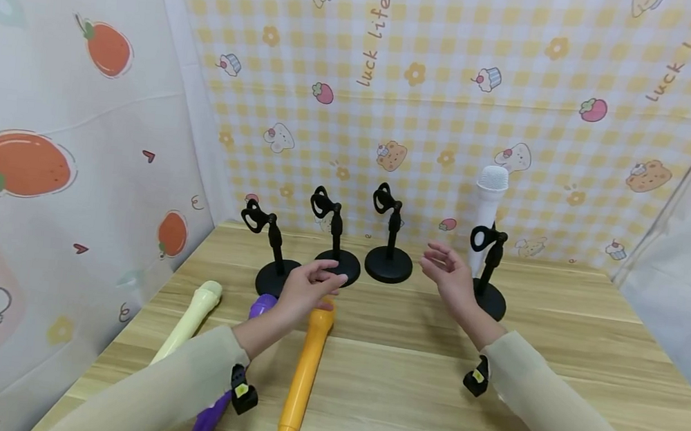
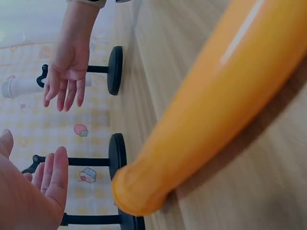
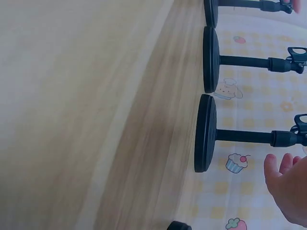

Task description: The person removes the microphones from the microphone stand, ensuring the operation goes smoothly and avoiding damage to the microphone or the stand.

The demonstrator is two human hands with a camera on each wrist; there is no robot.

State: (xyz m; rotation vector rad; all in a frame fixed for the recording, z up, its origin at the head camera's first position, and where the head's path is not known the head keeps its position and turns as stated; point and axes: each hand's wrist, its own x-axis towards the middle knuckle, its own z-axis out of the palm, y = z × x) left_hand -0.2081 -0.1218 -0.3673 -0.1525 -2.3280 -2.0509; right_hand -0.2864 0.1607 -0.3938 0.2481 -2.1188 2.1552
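My left hand [image 1: 307,288] hovers above the head end of an orange microphone [image 1: 305,378], its fingers loosely bent around nothing. Partly under the left forearm lies a purple microphone [image 1: 262,304], and a pale yellow microphone [image 1: 195,315] is farther left. My right hand [image 1: 452,278] holds nothing, fingers relaxed, beside the rightmost black stand [image 1: 489,278]. A white microphone [image 1: 489,201] stands upright at that stand; whether the clip holds it, I cannot tell. In the left wrist view, the orange microphone [image 2: 206,110] looms close, apart from the left hand [image 2: 33,191].
Three other black stands carry bare ring clips: one at left [image 1: 276,250], one beside it [image 1: 337,232] and one near the middle [image 1: 391,241]. They stand on the wooden table [image 1: 390,400] before a checked cloth [image 1: 442,121]. Another patterned cloth [image 1: 89,218] hangs at left.
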